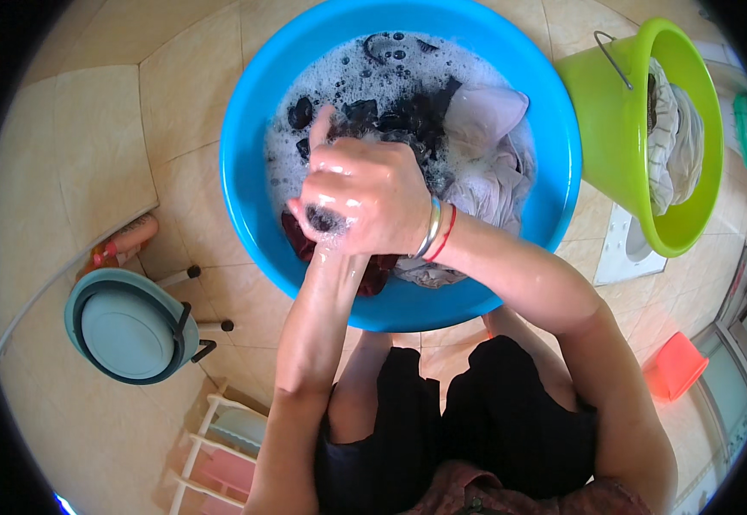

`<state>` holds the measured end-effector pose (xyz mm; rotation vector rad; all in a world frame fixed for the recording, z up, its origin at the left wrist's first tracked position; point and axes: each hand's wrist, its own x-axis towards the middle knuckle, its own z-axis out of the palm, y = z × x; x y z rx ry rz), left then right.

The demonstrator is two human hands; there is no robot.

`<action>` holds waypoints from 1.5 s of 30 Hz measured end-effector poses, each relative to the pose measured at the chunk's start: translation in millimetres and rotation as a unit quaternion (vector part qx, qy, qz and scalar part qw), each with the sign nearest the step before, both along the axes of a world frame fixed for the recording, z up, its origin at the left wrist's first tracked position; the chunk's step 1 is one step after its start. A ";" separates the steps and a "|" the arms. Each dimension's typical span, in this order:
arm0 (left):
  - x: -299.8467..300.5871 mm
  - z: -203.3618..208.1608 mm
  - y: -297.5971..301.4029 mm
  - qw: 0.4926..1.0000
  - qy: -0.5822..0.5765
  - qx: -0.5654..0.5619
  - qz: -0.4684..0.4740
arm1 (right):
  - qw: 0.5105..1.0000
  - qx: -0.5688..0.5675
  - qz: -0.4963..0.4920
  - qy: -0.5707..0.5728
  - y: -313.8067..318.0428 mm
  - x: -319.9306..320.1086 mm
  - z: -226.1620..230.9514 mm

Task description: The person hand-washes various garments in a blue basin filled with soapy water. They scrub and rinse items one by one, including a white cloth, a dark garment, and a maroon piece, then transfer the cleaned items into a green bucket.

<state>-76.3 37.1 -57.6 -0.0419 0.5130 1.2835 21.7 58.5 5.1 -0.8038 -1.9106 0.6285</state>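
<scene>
Over a big blue basin [258, 249], my two wet hands meet, one on top of the other. My right hand [365, 184], with a silver bangle and a red string at its wrist, is closed with its fingers curled. A small patch of dark, sudsy cloth [324, 219] shows at its curled fingers. My left hand [336, 247] lies beneath, mostly covered, and appears closed against the same cloth. One finger points up above the knuckles. In the foamy water soak black clothes [412, 116], pale garments [485, 189] and a dark red piece [375, 276].
A lime-green bucket [592, 120] with pale and striped cloth stands tilted at the basin's right. Left are a grey-green folding tub [129, 330] and a pink bottle [133, 236]. Below it is a cream rack [197, 451]. A coral container [674, 367] sits right; a white floor fixture [614, 257] lies below the bucket.
</scene>
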 end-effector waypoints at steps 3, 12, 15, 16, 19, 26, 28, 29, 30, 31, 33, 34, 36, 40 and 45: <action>-5.0 -9.1 -14.7 0.993 0.086 0.077 0.007 | 1.000 -0.017 -0.013 0.011 2.3 4.2 -10.3; 30.0 24.1 4.9 0.916 0.300 -0.262 0.057 | 0.977 -0.156 -0.118 -0.081 45.0 50.2 -72.5; 24.0 4.9 7.2 0.939 0.234 -0.232 0.096 | 0.962 -0.201 -0.151 -0.105 56.0 50.6 -96.8; 13.9 -6.2 6.5 0.952 0.242 -0.166 0.087 | 0.955 -0.215 -0.166 -0.119 64.7 52.5 -108.8; -13.5 -30.7 5.2 0.968 0.209 -0.135 0.047 | 0.928 -0.313 -0.185 -0.080 75.4 77.6 -135.0; -24.1 -80.5 2.1 0.946 0.261 -0.192 0.003 | 0.888 -0.136 -0.035 -0.437 32.2 79.5 -149.6; -13.1 -76.8 4.0 0.940 0.284 -0.192 0.004 | 0.867 -0.110 -0.096 -0.477 40.3 75.0 -160.3; -3.4 -70.3 8.8 0.940 0.283 -0.191 0.014 | 0.884 -0.267 -0.161 -0.348 47.6 71.9 -167.7; 2.2 -62.1 8.8 0.938 0.285 -0.196 0.025 | 0.918 -0.259 -0.149 -0.262 45.3 63.3 -162.8; 7.2 -56.8 8.0 0.939 0.280 -0.193 0.053 | 0.943 -0.248 -0.137 -0.175 42.4 55.0 -148.0; -3.2 -56.7 9.1 0.966 0.215 -0.141 0.021 | 0.980 -0.171 -0.056 -0.089 29.3 38.3 -107.9; -10.0 -55.6 8.1 0.977 0.180 -0.117 0.002 | 0.990 -0.107 0.010 -0.092 13.4 32.3 -82.1; -20.0 -33.9 16.3 0.990 0.115 -0.065 -0.047 | 0.980 -0.122 0.107 -0.118 -18.4 26.9 -25.9; 2.1 2.5 8.8 0.998 0.038 -0.054 0.007 | 0.982 -0.055 0.128 -0.125 -52.4 17.3 9.2; -3.7 -22.8 33.6 0.946 -0.276 0.156 -0.065 | 0.992 0.061 0.011 -0.108 -42.0 -11.0 17.8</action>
